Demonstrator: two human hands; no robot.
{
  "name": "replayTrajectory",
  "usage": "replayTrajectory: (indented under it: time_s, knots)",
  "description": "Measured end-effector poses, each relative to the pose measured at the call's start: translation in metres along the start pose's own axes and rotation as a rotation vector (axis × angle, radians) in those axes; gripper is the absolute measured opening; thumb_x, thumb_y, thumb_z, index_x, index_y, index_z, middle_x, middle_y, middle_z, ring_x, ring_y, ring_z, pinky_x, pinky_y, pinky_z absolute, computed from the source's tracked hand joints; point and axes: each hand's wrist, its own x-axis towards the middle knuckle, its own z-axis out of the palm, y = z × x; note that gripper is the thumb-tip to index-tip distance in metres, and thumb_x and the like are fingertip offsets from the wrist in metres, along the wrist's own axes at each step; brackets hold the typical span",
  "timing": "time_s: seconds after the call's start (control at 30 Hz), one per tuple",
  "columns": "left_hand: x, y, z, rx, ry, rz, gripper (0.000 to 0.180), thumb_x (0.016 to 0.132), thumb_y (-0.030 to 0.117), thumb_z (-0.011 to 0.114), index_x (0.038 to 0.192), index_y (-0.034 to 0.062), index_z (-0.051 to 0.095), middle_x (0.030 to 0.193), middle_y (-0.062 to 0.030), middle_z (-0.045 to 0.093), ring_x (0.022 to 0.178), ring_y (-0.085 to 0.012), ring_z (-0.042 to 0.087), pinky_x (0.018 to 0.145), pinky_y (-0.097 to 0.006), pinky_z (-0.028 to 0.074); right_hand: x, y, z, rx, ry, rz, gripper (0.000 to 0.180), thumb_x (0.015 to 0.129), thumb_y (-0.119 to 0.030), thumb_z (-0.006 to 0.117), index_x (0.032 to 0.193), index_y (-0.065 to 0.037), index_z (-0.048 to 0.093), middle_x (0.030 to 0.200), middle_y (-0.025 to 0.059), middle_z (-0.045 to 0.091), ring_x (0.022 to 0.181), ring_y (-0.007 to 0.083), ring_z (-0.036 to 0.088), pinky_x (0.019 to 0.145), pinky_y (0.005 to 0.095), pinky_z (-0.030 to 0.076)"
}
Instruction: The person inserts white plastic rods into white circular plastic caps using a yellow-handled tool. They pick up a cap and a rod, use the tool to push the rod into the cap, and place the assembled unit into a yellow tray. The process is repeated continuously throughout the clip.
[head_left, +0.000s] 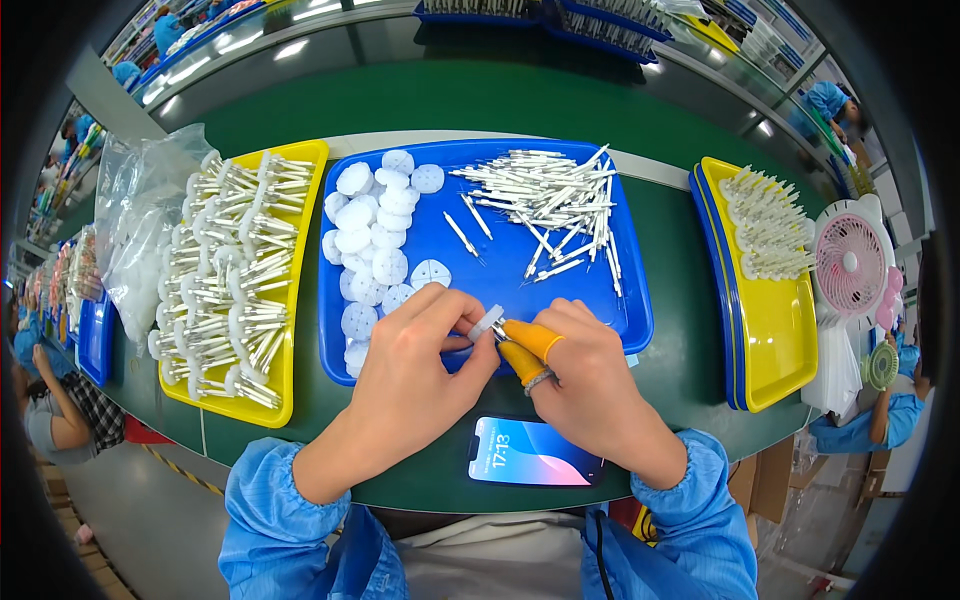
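Just in front of the blue tray [470, 225], my left hand [415, 370] pinches a white perforated disc [487, 322] between thumb and fingertips, tilted on edge. My right hand [580, 365], with yellow covers [530, 342] on its thumb and forefinger, meets the disc from the right. Its fingers are closed on a small metallic piece, mostly hidden by the covers. A ring sits around one covered finger. Inside the tray, loose white discs [390, 266] lie along the left side. A heap of thin white sticks with fine wire tips [560, 190] fills the upper right.
At left a yellow tray [300, 300] bears discs fitted with white sticks, beside a clear plastic bag [140, 230]. A lit phone [530, 455] lies near the table edge. Stacked trays [785, 350] and a pink fan [850, 255] stand at right. Other people work farther off.
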Motion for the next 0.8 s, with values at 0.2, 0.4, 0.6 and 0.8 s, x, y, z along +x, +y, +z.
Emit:
replayTrajectory:
  time_s: [0.2,0.4,0.6,0.8]
  knots:
    - [-0.006,0.001,0.001,0.033,0.004,0.027,0.014,0.092,-0.003,0.077,0.105,-0.0031,0.070,0.095,-0.0169,0.066,0.078,-0.0320,0.076,0.069,-0.040,0.064,-0.004,-0.007,0.006,0.035,0.125,0.017,0.025,0.061,0.011,0.072,0.085,0.008,0.069,0.085,0.0161,0.059,0.080,0.0376,0.058,0.069,0.0488,0.047]
    - [-0.012,-0.005,0.009,0.080,-0.024,0.000,0.014,0.094,-0.004,0.076,0.107,-0.0028,0.071,0.098,-0.0167,0.066,0.081,-0.0321,0.075,0.068,-0.041,0.063,-0.001,-0.008,0.014,0.051,0.112,0.070,0.024,0.066,0.012,0.071,0.089,0.009,0.073,0.085,0.0168,0.061,0.081,0.0381,0.060,0.072,0.0496,0.047]
    - [-0.001,-0.010,-0.002,0.050,0.075,-0.023,0.013,0.097,-0.006,0.077,0.109,-0.0043,0.074,0.106,-0.0126,0.069,0.092,-0.0219,0.076,0.075,-0.035,0.071,0.017,0.032,-0.013,-0.236,0.122,0.118,0.029,0.076,0.009,0.075,0.105,0.008,0.080,0.097,0.0158,0.066,0.098,0.0357,0.062,0.087,0.0459,0.052]
    - [0.004,-0.008,-0.009,0.020,0.050,-0.042,0.016,0.098,-0.003,0.078,0.115,-0.0029,0.076,0.102,-0.0102,0.068,0.091,-0.0184,0.075,0.073,-0.033,0.070,0.019,0.045,-0.019,-0.482,-0.020,0.154,0.030,0.077,0.009,0.075,0.107,0.006,0.081,0.112,0.0155,0.066,0.111,0.0335,0.060,0.096,0.0442,0.050]
